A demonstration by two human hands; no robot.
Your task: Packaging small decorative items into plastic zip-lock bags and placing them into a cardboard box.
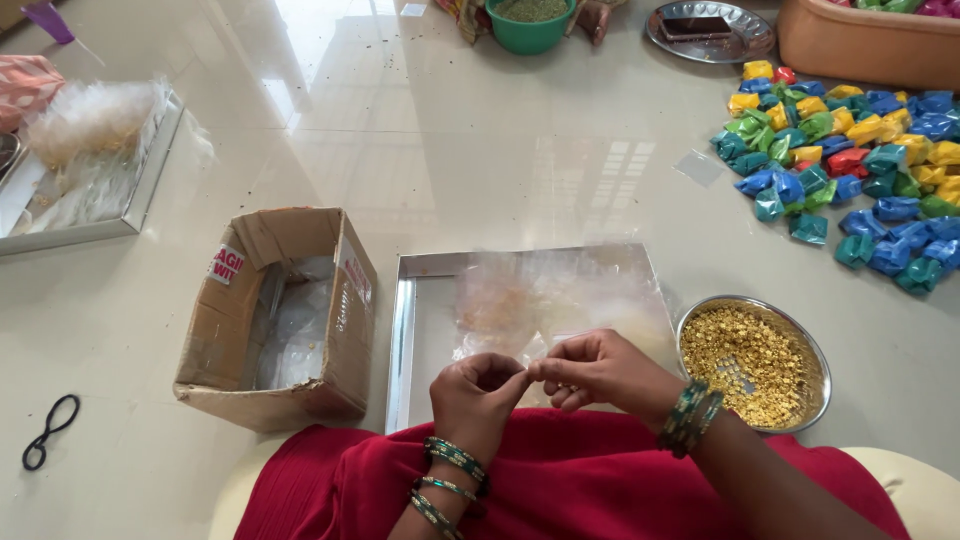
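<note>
On the floor, a heap of filled packets lies at the far right edge. The box holds few; the bowl remains full of grains. Left hand and right hand pinch one clear pouch over the tray.

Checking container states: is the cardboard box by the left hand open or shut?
Open: the cardboard box has its flaps up, and clear plastic shows inside.

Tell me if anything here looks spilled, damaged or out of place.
Small dark specks are scattered over the glossy cream floor, mostly near the green bowl. The brown cardboard box has torn, crumpled flaps. A black looped hair tie lies alone at the left edge.
</note>
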